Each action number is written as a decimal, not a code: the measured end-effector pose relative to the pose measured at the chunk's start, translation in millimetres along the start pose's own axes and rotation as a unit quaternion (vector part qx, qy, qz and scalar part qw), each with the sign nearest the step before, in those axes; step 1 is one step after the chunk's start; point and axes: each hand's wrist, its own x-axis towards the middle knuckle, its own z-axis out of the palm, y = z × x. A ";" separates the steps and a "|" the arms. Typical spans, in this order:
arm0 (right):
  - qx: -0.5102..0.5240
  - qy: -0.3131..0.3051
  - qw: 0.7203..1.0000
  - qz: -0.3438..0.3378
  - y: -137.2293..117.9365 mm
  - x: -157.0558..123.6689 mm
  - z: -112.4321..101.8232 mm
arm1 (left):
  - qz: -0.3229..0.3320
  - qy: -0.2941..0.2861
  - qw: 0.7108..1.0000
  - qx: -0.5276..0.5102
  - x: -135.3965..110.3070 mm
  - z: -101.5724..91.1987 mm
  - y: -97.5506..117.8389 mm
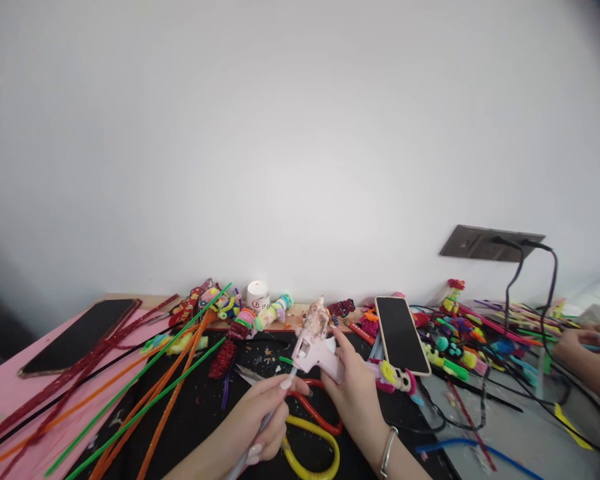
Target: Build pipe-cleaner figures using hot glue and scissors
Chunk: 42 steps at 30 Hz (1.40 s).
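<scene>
My right hand [356, 383], with a silver bangle at the wrist, grips the handle of a pale pink glue gun [313, 357]. The gun's nozzle end, crusted with dried glue, faces up and away from me. Low in the middle, the fingers of my left hand [265, 413] are closed around a long translucent glue stick [267, 421]. The stick's upper tip meets the rear of the gun; how deep it sits inside I cannot tell. Beneath my hands lie scissors with red handles [317, 407] and a loop of yellow handle [313, 445].
At left, orange pipe cleaners [173, 380] and a dark phone [80, 333] rest on a pink sheet. Pipe-cleaner figures [275, 310] and a white cup [258, 295] line the wall. A second phone [403, 333] leans right, near cables from a socket [480, 241]. Another person's hand [587, 353] works far right.
</scene>
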 end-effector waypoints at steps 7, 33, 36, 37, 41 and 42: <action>0.028 -0.010 0.999 0.017 -1.1 -0.7 3.1 | 0.045 0.022 0.998 0.045 1.2 -1.0 -5.7; 0.094 0.047 0.991 0.078 -11.8 2.1 -7.2 | 0.138 0.120 0.867 0.463 -24.9 8.6 28.2; 0.113 0.050 0.989 0.088 -13.9 3.8 -9.6 | 0.204 0.226 0.776 0.552 -24.5 -6.8 38.2; 0.120 0.051 0.987 0.090 -14.4 4.4 -9.9 | 0.211 0.265 0.749 0.570 -22.9 -13.7 41.0; 0.132 0.051 0.985 0.102 -13.4 5.1 -9.3 | 0.208 0.378 0.630 0.646 -14.6 -43.6 51.3; 0.130 0.050 0.985 0.105 -12.5 4.9 -9.0 | 0.209 0.389 0.603 0.664 -13.0 -50.3 52.8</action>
